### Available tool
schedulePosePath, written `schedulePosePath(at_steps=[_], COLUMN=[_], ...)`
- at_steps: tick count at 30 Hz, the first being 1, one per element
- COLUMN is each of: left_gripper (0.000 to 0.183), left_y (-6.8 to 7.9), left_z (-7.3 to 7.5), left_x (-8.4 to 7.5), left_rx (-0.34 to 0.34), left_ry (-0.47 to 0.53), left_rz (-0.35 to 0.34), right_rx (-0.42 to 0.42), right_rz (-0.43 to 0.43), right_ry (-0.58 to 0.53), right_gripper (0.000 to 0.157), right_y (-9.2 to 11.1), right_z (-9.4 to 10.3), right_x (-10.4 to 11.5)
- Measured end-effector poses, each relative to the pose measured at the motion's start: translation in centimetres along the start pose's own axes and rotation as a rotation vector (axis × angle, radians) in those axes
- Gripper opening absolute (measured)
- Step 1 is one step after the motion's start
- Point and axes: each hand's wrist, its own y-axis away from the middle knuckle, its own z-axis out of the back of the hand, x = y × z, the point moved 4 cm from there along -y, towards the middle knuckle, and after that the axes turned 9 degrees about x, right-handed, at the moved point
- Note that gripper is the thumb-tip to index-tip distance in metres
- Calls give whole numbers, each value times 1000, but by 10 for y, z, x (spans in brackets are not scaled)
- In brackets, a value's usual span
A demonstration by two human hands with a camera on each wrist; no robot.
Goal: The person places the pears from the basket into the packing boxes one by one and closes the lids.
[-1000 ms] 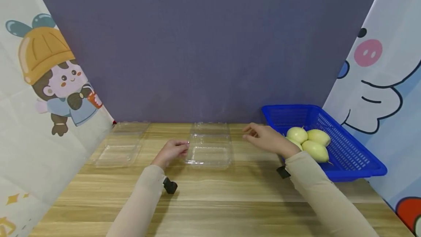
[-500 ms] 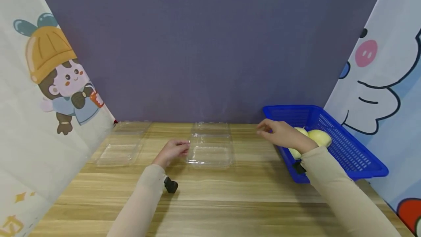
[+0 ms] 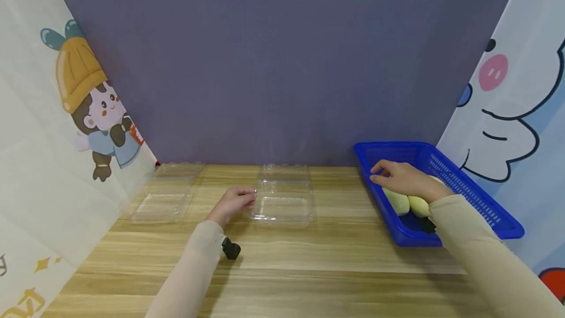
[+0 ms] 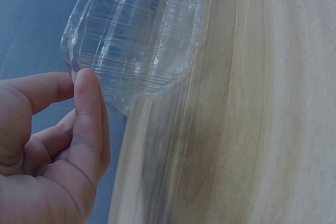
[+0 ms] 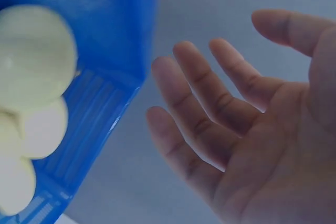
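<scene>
My left hand (image 3: 231, 205) pinches the left edge of an open clear plastic clamshell container (image 3: 284, 207) at the middle of the table. In the left wrist view, thumb and fingertips (image 4: 87, 95) meet on the rim of the container (image 4: 131, 30). Over the left side of a blue basket (image 3: 399, 234) hovers my right hand (image 3: 406, 180), holding nothing. Several pale yellow-green pears (image 3: 396, 202) lie in the basket, partly hidden under that hand and wrist. The right wrist view shows its fingers (image 5: 202, 124) spread and slightly bent, apart from the pears (image 5: 34, 56).
Another open clear clamshell container (image 3: 161, 205) lies at the left on the wooden table (image 3: 282, 278). A dark grey panel (image 3: 282, 63) stands along the back. Printed cloths with cartoon figures flank both sides.
My right hand has moved rightward from beside the basket to above its left part. The left hand keeps its pinch on the container's edge.
</scene>
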Motion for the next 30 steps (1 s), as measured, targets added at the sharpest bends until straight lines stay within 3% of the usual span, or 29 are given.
schedulePosePath(at_steps=[5, 11, 22, 30], left_gripper=[32, 32, 34, 33], left_y=[0, 0, 1, 1], left_z=[1, 2, 2, 2], left_x=[2, 1, 0, 0], left_rx=[-1, -3, -5, -10], left_ry=[-3, -12, -11, 2], left_rz=[1, 2, 16, 7], right_rx=[49, 45, 174, 260], right_rz=[-39, -41, -11, -33], right_ry=[-18, -12, -4, -32], right_gripper=[43, 40, 47, 56], right_y=[2, 3, -1, -5], right_z=[0, 1, -6, -10], right_x=[-19, -37, -53, -59])
